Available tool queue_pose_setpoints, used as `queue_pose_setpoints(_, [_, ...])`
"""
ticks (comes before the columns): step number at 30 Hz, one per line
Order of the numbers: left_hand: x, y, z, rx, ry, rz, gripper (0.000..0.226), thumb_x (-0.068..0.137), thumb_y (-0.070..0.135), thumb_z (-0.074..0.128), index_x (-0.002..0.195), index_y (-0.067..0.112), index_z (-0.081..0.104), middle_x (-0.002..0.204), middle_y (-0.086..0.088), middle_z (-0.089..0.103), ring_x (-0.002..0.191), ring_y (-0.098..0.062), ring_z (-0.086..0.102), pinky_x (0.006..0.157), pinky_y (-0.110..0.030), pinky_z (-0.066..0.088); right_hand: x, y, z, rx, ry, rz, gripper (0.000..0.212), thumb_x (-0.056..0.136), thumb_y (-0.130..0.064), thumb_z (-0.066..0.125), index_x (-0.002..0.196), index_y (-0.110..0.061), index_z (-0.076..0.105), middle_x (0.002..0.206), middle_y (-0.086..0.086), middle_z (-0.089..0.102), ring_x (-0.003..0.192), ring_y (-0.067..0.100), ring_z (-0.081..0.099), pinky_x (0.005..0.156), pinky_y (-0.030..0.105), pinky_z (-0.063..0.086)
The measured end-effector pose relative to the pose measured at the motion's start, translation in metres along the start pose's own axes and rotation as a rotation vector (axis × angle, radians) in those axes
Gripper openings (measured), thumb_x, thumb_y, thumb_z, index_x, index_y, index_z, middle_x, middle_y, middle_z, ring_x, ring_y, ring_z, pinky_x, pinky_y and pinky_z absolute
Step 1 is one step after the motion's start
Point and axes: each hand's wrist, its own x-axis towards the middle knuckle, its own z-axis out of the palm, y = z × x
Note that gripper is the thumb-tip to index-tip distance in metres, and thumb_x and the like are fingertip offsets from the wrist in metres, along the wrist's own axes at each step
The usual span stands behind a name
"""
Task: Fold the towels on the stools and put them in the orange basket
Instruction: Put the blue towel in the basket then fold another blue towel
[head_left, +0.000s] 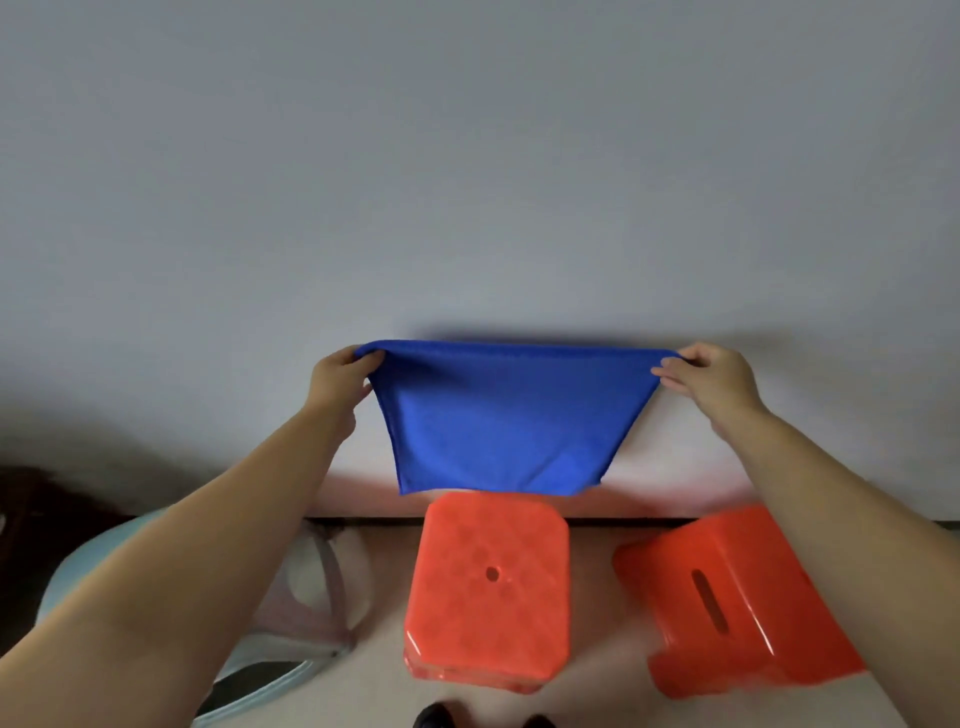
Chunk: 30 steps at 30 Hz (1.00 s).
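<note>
Left fingers: pinched on the top left corner of the blue towel, thumb under the hem, the left hand raised in front of the wall.
Right fingers: pinched on the top right corner in the same way, the right hand level with the other.
Towel position: in the air, stretched between the two hands, its lower edge hanging just above the far side of the middle stool without touching it, as far as can be told.
Towel state: top edge taut and nearly straight; the sides draw inward toward the bottom, and a soft crease runs near the lower right corner. It looks like a single layer, though that is a judgement.
Step in hand: most likely squaring the cloth before the first fold.
Doing it well: keep both corners at one height, hold even tension so the lower corners hang matched, then bring corner to corner or lay it flat on the stool seat and smooth the crease before folding.
Risk: a loose pinch lets one corner slip and skews the fold.
Second stool: to the right, tilted, bare.
Pale stool: left, partly behind the left forearm.
Orange basket: not in view.
</note>
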Motion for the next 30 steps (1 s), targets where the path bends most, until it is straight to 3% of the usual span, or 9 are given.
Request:
queue_pose_setpoints(7, [-0.019,-0.051,-0.020,0.179,-0.108,-0.039,0.016,0.091,0.009,0.056,0.085,0.022,0.064,0.088,0.004,0.063,0.093,-0.012,0.056,0.094,-0.033,0.039,-0.021,0.047,-0.007,-0.056,-0.103,0.117,0.019,0.085,0.003,0.062,0.071,-0.008,0.056,0.080,0.013,0.061,0.061,0.004,0.068,0.071,0.015,0.057])
queue_pose_setpoints(10, [-0.034,-0.096,-0.033,0.257,-0.113,-0.111,0.018,0.089,0.008,0.059,0.082,0.023,0.066,0.075,0.010,0.067,0.082,-0.011,0.056,0.080,-0.027,0.042,-0.042,0.081,-0.005,-0.211,-0.162,0.166,0.017,0.083,0.002,0.064,0.071,-0.008,0.058,0.084,0.022,0.065,0.068,0.011,0.070,0.072,0.017,0.055])
queue_pose_setpoints(13, [-0.056,-0.145,-0.049,0.324,-0.137,-0.152,0.022,0.085,-0.001,0.061,0.080,0.019,0.068,0.057,0.015,0.067,0.069,-0.007,0.058,0.068,-0.017,0.045,-0.074,0.121,-0.007,-0.337,-0.254,0.199,0.012,0.084,0.006,0.062,0.075,0.000,0.058,0.077,0.021,0.062,0.052,-0.002,0.064,0.058,0.008,0.052])
queue_pose_setpoints(16, [-0.085,-0.194,-0.066,0.407,-0.162,-0.243,0.018,0.085,-0.001,0.062,0.087,0.015,0.069,0.069,0.007,0.068,0.070,-0.006,0.058,0.064,-0.010,0.044,-0.107,0.169,-0.010,-0.508,-0.392,0.224,0.019,0.079,0.001,0.069,0.067,-0.012,0.062,0.074,0.022,0.067,0.058,0.012,0.064,0.063,0.025,0.051])
queue_pose_setpoints(19, [-0.113,-0.236,-0.083,0.434,-0.184,-0.382,0.013,0.083,0.001,0.065,0.091,0.010,0.072,0.082,-0.009,0.066,0.078,-0.017,0.055,0.068,-0.021,0.042,-0.140,0.205,-0.011,-0.682,-0.472,0.227,0.022,0.077,-0.005,0.072,0.063,-0.017,0.059,0.060,0.004,0.062,0.053,0.006,0.053,0.053,0.016,0.036])
queue_pose_setpoints(23, [-0.134,-0.282,-0.088,0.504,-0.182,-0.470,0.020,0.082,-0.003,0.066,0.079,0.016,0.071,0.060,0.013,0.066,0.071,-0.010,0.053,0.068,-0.018,0.039,-0.164,0.262,-0.011,-0.730,-0.572,0.320,0.017,0.078,-0.006,0.070,0.065,-0.010,0.060,0.061,0.007,0.063,0.059,0.019,0.054,0.057,0.028,0.035])
queue_pose_setpoints(26, [-0.131,-0.302,-0.084,0.536,-0.181,-0.495,0.023,0.083,-0.004,0.064,0.072,0.017,0.067,0.048,0.018,0.060,0.066,-0.010,0.049,0.063,-0.017,0.037,-0.162,0.289,-0.003,-0.733,-0.589,0.341,0.014,0.078,-0.004,0.070,0.068,-0.007,0.061,0.058,0.001,0.063,0.059,0.018,0.057,0.056,0.027,0.037])
queue_pose_setpoints(28, [-0.120,-0.309,-0.081,0.524,-0.158,-0.506,0.017,0.084,-0.002,0.063,0.078,0.013,0.069,0.057,0.015,0.063,0.069,-0.011,0.051,0.064,-0.016,0.038,-0.150,0.299,0.006,-0.707,-0.569,0.382,0.014,0.078,-0.004,0.070,0.070,-0.005,0.059,0.056,-0.001,0.060,0.058,0.013,0.061,0.057,0.027,0.039])
queue_pose_setpoints(30, [-0.102,-0.313,-0.077,0.506,-0.133,-0.499,0.013,0.085,0.000,0.062,0.090,0.008,0.070,0.077,-0.003,0.066,0.077,-0.015,0.054,0.069,-0.019,0.041,-0.132,0.308,0.016,-0.680,-0.530,0.415,0.014,0.081,-0.006,0.069,0.072,-0.008,0.058,0.066,0.007,0.063,0.063,0.014,0.063,0.062,0.029,0.047])
